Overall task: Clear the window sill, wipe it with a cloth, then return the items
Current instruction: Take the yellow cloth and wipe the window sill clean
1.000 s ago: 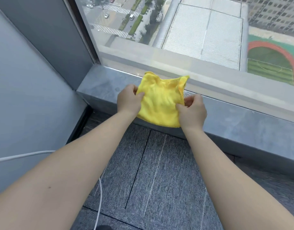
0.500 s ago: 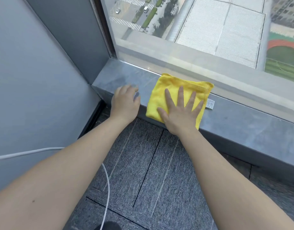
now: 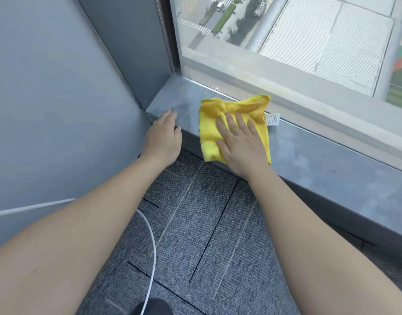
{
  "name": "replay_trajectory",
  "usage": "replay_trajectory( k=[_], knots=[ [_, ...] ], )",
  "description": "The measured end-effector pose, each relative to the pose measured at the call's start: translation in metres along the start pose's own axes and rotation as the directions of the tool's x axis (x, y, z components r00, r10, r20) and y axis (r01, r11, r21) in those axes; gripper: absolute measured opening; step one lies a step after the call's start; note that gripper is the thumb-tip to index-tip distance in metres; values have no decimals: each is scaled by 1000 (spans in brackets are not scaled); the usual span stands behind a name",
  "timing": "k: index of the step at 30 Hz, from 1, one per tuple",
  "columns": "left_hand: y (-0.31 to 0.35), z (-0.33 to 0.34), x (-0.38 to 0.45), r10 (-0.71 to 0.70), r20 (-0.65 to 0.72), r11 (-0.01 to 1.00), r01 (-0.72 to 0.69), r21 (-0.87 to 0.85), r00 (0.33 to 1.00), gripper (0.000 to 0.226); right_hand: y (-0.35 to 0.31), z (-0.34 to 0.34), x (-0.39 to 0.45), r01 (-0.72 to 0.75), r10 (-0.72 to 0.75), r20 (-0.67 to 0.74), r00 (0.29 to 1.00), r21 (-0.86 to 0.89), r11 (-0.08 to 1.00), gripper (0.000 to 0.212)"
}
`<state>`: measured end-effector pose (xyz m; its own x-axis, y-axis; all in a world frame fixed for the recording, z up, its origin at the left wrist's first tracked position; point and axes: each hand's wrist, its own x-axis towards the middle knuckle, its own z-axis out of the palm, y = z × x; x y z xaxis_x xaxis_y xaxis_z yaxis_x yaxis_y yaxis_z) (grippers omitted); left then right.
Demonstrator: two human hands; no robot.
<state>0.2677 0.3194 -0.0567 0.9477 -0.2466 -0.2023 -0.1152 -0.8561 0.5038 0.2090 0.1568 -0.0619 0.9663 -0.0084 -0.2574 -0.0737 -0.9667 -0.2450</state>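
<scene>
Bunched now at its far edge since sliding left, the yellow cloth (image 3: 235,123) lies under the flat, unclenched right hand (image 3: 239,144), gripping nothing like the left hand (image 3: 164,135) resting open on the sill (image 3: 331,160), so it may ride up and skip patches.

The white tag (image 3: 273,119) on the yellow cloth (image 3: 209,133) carries print too small to read.

Your right hand (image 3: 239,142) has slid the yellow cloth (image 3: 234,126) left along the sill (image 3: 320,155), bunching its far edge.
</scene>
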Motion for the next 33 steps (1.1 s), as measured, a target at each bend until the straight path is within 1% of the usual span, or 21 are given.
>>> replay_trajectory(
  k=[1,2,5,7,10,16,18,21,26,29,33],
  knots=[
    [-1,-1,0,6,-5,1000,-6,3,1000,46,2,1,-4,2,-2,-5,1000,-2,1000,53],
    [-2,-1,1,11,-13,1000,-11,12,1000,46,2,2,-8,-32,32,-14,999,-3,999,53],
    [-7,-2,2,-9,-26,1000,9,25,1000,45,-7,5,-5,-225,225,-15,974,5,974,57],
    [-13,-3,2,-22,-22,999,23,32,1000,45,-18,6,6,-324,324,0,946,29,946,58],
    [-26,-7,6,-33,-14,998,34,60,999,46,-32,8,25,-380,381,-6,925,53,924,58],
    [-38,-9,10,-43,-27,997,45,59,999,53,-55,7,55,-337,338,-19,941,48,940,62],
    [-38,-10,11,-48,-38,999,49,17,998,52,-62,7,64,-301,302,-26,953,38,953,62],
    [-38,-16,12,-93,-55,993,89,-76,994,52,-71,6,78,-206,206,-41,978,21,978,60],
    [-36,-26,8,-137,-85,974,119,-194,987,50,-84,1,99,-91,92,-18,996,34,995,57],
    [-37,-30,6,-150,-87,962,125,-244,985,48,-92,2,105,-82,84,-30,996,47,996,57],
    [-35,-32,4,-142,-112,959,108,-262,984,47,-106,8,102,-103,105,-38,994,43,994,58]
  ],
)
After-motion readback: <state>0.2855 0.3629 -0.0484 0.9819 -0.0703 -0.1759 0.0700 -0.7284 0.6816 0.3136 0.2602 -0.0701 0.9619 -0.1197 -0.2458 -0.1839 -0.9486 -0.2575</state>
